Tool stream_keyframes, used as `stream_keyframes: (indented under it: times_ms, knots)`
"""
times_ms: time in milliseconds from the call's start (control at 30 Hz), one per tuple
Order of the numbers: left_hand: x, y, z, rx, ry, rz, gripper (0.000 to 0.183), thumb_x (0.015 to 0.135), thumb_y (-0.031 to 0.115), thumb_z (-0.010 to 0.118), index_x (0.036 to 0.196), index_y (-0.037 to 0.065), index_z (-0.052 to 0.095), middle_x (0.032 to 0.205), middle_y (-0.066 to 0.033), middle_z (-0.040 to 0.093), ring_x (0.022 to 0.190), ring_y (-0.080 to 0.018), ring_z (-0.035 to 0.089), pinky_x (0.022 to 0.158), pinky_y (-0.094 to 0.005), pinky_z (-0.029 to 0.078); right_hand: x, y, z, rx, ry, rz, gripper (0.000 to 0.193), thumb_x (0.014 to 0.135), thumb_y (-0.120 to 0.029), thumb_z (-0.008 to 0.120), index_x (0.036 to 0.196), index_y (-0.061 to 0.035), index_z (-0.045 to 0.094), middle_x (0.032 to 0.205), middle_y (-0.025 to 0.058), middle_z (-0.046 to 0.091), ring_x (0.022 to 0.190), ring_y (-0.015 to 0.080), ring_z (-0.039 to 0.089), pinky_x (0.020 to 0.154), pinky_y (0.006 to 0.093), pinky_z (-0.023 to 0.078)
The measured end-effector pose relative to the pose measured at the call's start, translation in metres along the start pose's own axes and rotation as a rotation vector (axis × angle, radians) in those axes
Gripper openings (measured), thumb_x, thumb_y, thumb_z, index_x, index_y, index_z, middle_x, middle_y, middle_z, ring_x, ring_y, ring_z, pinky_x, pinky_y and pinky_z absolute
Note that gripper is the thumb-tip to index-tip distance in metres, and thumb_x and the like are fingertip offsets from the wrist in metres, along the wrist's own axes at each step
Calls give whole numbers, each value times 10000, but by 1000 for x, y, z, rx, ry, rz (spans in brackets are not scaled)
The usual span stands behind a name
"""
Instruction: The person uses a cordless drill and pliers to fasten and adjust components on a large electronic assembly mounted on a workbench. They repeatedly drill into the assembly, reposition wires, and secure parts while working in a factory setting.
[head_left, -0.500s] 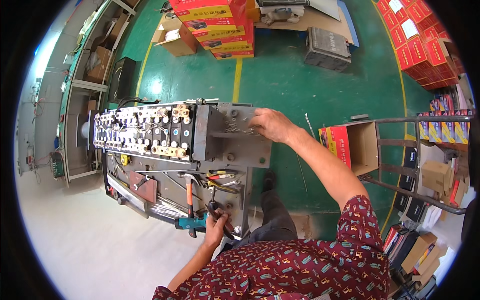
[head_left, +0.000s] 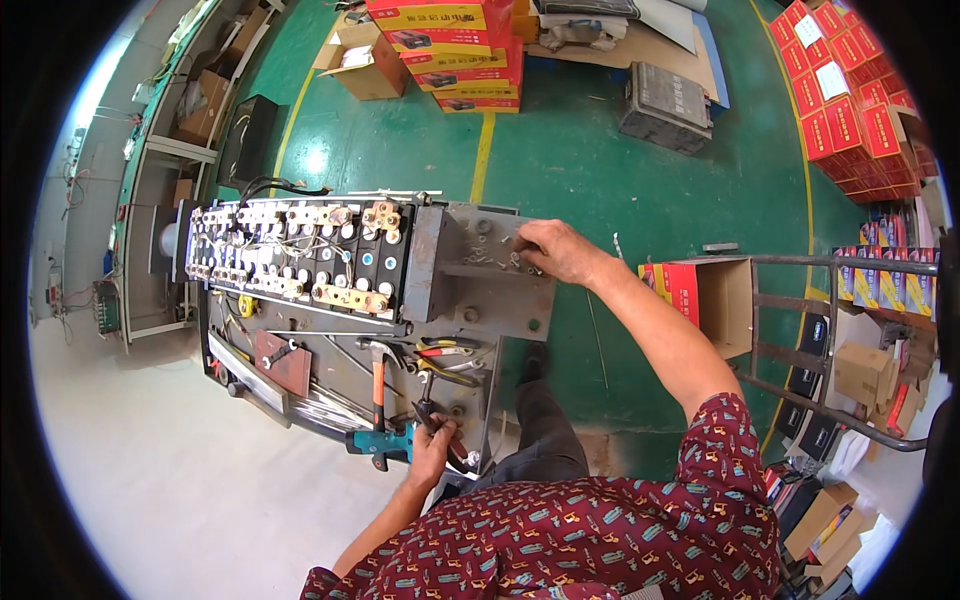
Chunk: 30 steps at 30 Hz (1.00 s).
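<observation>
My right hand (head_left: 560, 252) is closed in a pinch over the grey metal plate (head_left: 500, 312) at the end of the battery pack (head_left: 335, 255). Small screws and nuts (head_left: 482, 252) lie loose on that plate beside my fingertips. Whatever sits between the fingertips is too small to name. Lower down, my left hand (head_left: 432, 450) is wrapped round a dark, slim-handled tool whose kind is unclear. Just left of it is a teal power tool (head_left: 375, 442). A hammer (head_left: 378, 385) with an orange handle and several pliers (head_left: 447, 362) lie above that hand.
A brown plate (head_left: 283, 364) with a wrench and several metal rods (head_left: 345, 408) share the lower shelf. To the right stand an open carton (head_left: 722, 305) and a metal cart frame (head_left: 835, 330). Red and yellow boxes (head_left: 460, 75) and a grey battery (head_left: 665, 108) are beyond.
The view has shifted slightly. My right hand stays over the loose screws, its fingers drawn in a little more. The dark tool in my left hand has tilted.
</observation>
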<state>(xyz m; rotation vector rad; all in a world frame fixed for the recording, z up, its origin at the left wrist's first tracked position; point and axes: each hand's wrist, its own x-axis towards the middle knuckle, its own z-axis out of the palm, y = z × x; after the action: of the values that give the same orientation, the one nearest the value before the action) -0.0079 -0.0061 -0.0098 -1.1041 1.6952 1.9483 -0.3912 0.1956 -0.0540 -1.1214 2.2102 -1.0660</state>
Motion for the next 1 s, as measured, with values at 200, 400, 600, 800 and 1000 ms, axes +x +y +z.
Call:
stream_keyframes:
  times_ms: [200, 400, 600, 800, 1000]
  knots:
    - [1, 0, -1, 19, 9, -46, 178, 1010, 169, 566, 1018, 4, 634, 861, -71, 667, 810, -149, 647, 720, -287, 522, -1, -15, 0, -200, 21, 33, 135, 860, -111, 709, 993, -95, 725, 1013, 138, 647, 1024, 339, 653, 843, 453, 553]
    - [-1, -13, -5, -14, -28, -29, 189, 1006, 179, 576, 1025, 0, 633, 805, -69, 647, 646, -161, 641, 590, -291, 508, 8, -17, 4, -315, -55, 23, 99, 871, -105, 682, 964, -73, 672, 1060, 149, 634, 1063, 364, 633, 868, 473, 543]
    - [2, -11, -8, -5, 0, 54, 208, 998, 193, 577, 1028, 3, 655, 687, -9, 579, 528, -112, 563, 486, -292, 445, 6, -25, -1, -280, -47, -31, 178, 875, -58, 651, 1019, -11, 557, 1079, 195, 578, 1097, 415, 577, 913, 489, 502]
    - [-4, -8, -18, -5, 1, 122, 220, 998, 219, 587, 1030, 12, 653, 680, -3, 558, 535, -109, 552, 494, -298, 437, 9, -21, 12, -353, -105, -54, 176, 891, -45, 649, 1004, -7, 520, 1075, 225, 556, 1068, 445, 561, 896, 492, 488]
    - [-5, 24, -15, 14, -27, 198, 245, 997, 244, 623, 1030, 6, 675, 692, -2, 573, 585, -100, 561, 533, -291, 449, -18, -5, -9, -196, 222, 12, 153, 934, -100, 637, 982, 18, 552, 916, 152, 598, 832, 316, 619, 759, 373, 517]
